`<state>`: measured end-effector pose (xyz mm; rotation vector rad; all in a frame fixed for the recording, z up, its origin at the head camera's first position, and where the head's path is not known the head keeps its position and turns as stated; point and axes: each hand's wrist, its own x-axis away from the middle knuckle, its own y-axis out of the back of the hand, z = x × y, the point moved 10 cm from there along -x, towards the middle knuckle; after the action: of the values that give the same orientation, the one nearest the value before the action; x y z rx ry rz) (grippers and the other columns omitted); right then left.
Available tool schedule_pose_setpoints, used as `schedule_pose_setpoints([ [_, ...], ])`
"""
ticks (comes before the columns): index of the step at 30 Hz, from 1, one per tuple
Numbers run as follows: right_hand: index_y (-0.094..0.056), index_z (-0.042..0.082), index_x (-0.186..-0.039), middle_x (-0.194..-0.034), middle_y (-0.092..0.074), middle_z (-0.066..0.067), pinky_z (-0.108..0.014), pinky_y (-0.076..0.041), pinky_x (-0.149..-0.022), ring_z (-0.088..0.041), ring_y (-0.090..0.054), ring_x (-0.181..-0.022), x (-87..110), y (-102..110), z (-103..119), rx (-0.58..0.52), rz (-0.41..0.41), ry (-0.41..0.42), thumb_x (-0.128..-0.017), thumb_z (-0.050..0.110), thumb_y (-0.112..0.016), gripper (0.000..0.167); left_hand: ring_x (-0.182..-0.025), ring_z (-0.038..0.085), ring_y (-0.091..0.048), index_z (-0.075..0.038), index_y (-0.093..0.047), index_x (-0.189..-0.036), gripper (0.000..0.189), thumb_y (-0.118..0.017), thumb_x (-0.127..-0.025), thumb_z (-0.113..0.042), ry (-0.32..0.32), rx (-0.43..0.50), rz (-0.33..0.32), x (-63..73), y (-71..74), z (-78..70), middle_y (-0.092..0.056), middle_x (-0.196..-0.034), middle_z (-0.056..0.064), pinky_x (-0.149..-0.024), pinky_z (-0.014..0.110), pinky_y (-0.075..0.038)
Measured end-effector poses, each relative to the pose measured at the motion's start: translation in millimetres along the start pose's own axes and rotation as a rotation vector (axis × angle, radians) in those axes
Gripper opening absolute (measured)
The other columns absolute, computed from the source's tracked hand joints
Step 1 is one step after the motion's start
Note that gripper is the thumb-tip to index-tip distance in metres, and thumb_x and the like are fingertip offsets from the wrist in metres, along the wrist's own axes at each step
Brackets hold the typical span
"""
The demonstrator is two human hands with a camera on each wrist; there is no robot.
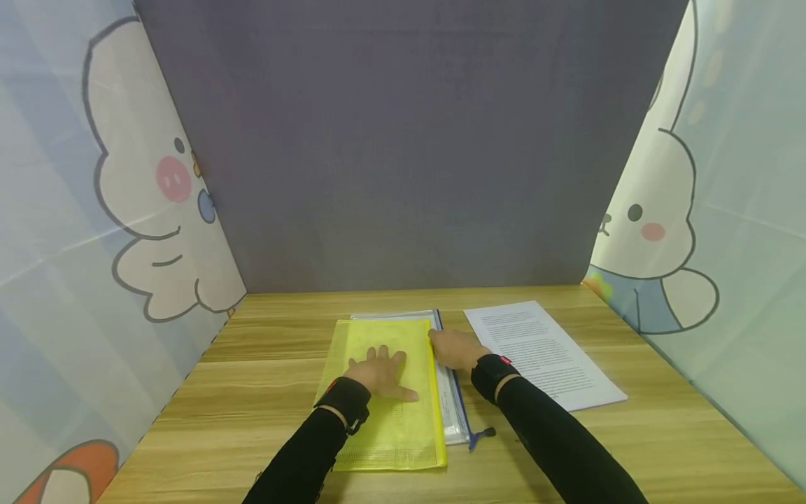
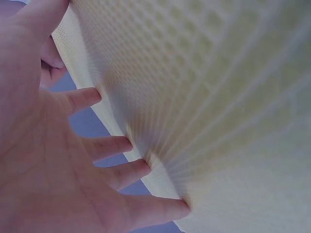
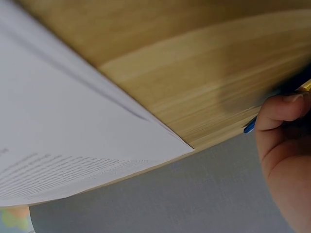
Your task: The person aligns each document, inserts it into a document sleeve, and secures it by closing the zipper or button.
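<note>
- Fingers spread, left hand (image 1: 379,378) rests on yellow mesh zip pouch (image 1: 399,427).
- Right hand (image 1: 455,348), fingers curled, pinches its right edge.
- Clear zip pouch (image 1: 453,414) lies underneath.

Grey backdrop (image 1: 409,147), cartoon-print side curtains (image 1: 126,203), wooden tabletop (image 1: 264,378)

head: even light | left wrist: mesh (image 2: 214,97) blurred | right wrist: dim

Left hand (image 1: 378,378) palm-down (4 fingers (image 2: 155,211) spread), right hand (image 1: 456,349) curled.
</note>
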<state>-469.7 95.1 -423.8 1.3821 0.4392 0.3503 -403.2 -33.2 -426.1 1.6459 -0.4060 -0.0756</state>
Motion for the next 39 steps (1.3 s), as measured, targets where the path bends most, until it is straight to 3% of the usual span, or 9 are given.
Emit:
schedule_pose_setpoints([
  [11, -0.059, 0.009, -0.11, -0.087, -0.061, -0.005, -0.037, -0.053, -0.072, -0.017, -0.059, -0.079, -3.4, 2, -2, -0.017, -0.025, -0.006, -0.102, 0.013, -0.056, 0.009, -0.148, 0.049, -0.024, -0.022, -0.037, -0.157, 0.099, -0.067, -0.08, -0.077, 0.006, -0.015, 0.003, -2.8, -2.4, 2.1, -0.03, -0.16, 0.021, -0.106, 0.08, -0.024],
  [17, -0.06, 0.008, -0.118, -0.094, -0.067, -0.009, -0.04, -0.055, -0.076, -0.021, -0.065, -0.084, -4.7, 2, -4, -0.003, -0.04, -0.011, -0.099, 0.013, -0.059, 0.02, -0.148, 0.05, -0.023, -0.022, -0.038, -0.157, 0.098, -0.067, -0.081, -0.075, -0.001, -0.006, 0.001, -1.4, 1.8, 0.2, -0.03, -0.161, 0.022, -0.106, 0.08, -0.023],
  [23, -0.06, 0.008, -0.119, -0.094, -0.068, -0.009, -0.039, -0.055, -0.074, -0.021, -0.065, -0.083, -4.8, -1, -3, 0.01, -0.04, -0.013, -0.1, 0.014, -0.059, 0.019, -0.148, 0.049, -0.023, -0.022, -0.037, -0.158, 0.098, -0.067, -0.081, -0.075, 0.012, 0.005, 0.009, 2.3, 0.6, -0.3, -0.029, -0.161, 0.022, -0.107, 0.079, -0.022],
  [31, -0.061, 0.009, -0.11, -0.084, -0.062, -0.004, -0.038, -0.054, -0.071, -0.017, -0.06, -0.076, 5.3, 1, 2, 0.032, -0.035, 0.012, -0.102, 0.014, -0.057, 0.01, -0.146, 0.047, -0.03, -0.021, -0.039, -0.157, 0.101, -0.068, -0.079, -0.077, 0.023, -0.023, 0.027, 13.1, -2.6, -9.0, -0.033, -0.159, 0.02, -0.106, 0.076, -0.031],
  [39, -0.061, 0.01, -0.102, -0.071, -0.053, 0.002, -0.029, -0.046, -0.056, -0.011, -0.05, -0.062, 21.7, 6, 15, 0.134, -0.066, 0.104, -0.103, 0.017, -0.055, 0.01, -0.144, 0.048, -0.031, -0.014, -0.04, -0.156, 0.097, -0.07, -0.083, -0.07, 0.005, 0.019, 0.05, 24.2, 2.2, -20.3, -0.033, -0.159, 0.023, -0.105, 0.065, -0.041],
])
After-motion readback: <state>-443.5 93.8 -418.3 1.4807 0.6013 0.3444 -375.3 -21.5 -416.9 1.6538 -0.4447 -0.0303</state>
